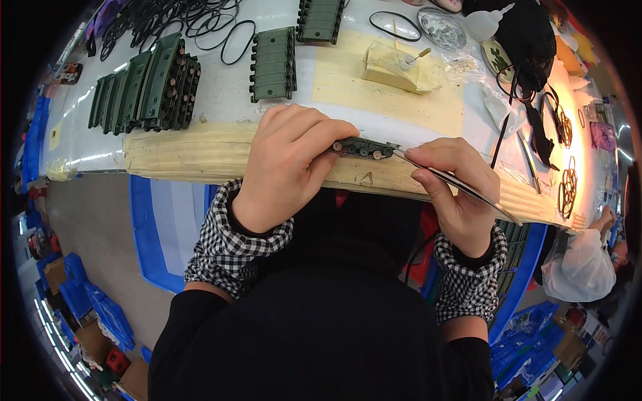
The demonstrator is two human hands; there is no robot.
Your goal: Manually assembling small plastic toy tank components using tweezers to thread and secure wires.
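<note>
A narrow model tank running-gear piece (363, 148), dark green with a row of small round wheels and a toothed track edge, lies over the table's front edge. My left hand (291, 154) is closed on its left end, thumb below and fingers above. In my right hand (461, 184) is a pair of metal tweezers (468, 189), slanting down to the right. Their tip meets the right end of the piece; what it pinches there, if anything, is too small to tell.
Green ribbed model parts stand at left (144, 90) and in a stack at centre (274, 65). Black rubber loops (194, 20) lie at the far left. A tape-wrapped block (401, 65) holds thin sticks. A blue bin (160, 234) sits below the table. Another person (578, 267) is at right.
</note>
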